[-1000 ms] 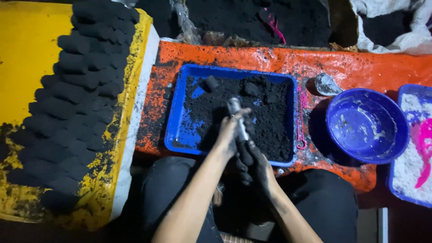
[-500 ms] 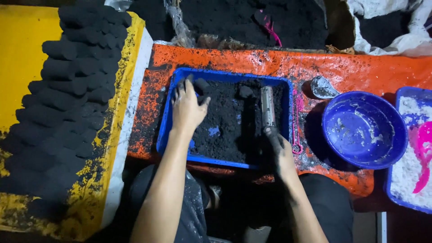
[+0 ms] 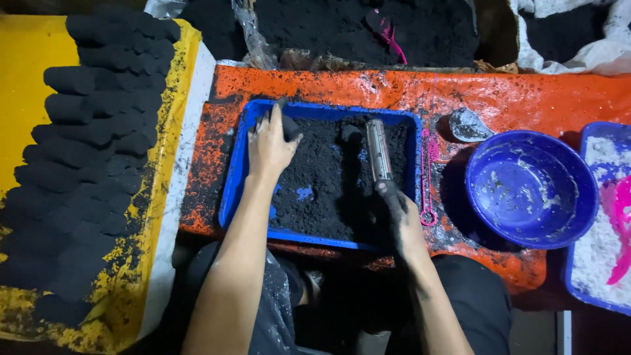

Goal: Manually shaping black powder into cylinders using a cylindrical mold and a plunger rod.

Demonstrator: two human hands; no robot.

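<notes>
Our left hand [image 3: 271,146] closes its grip on a black lump [image 3: 290,126] at the blue tray's [image 3: 231,190] far-left corner; our right hand [image 3: 397,213] clasps the metal tube [image 3: 378,150] over the black powder [image 3: 328,190].

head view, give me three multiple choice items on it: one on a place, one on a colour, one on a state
1. Where does the metal tube lie?
A. in the blue tray
B. in the round bowl
C. on the yellow board

2. What colour is the round bowl?
A. green
B. blue
C. white

3. What is the left hand doing?
A. resting flat on the orange sheet
B. hanging in the air above the bowl
C. closed on a dark lump at the tray's far left corner

Answers:
1 A, the tube lies over the black powder inside the blue tray, its near end in the right hand.
2 B, its wall and rim are blue.
3 C, its fingers wrap the dark lump.
</notes>
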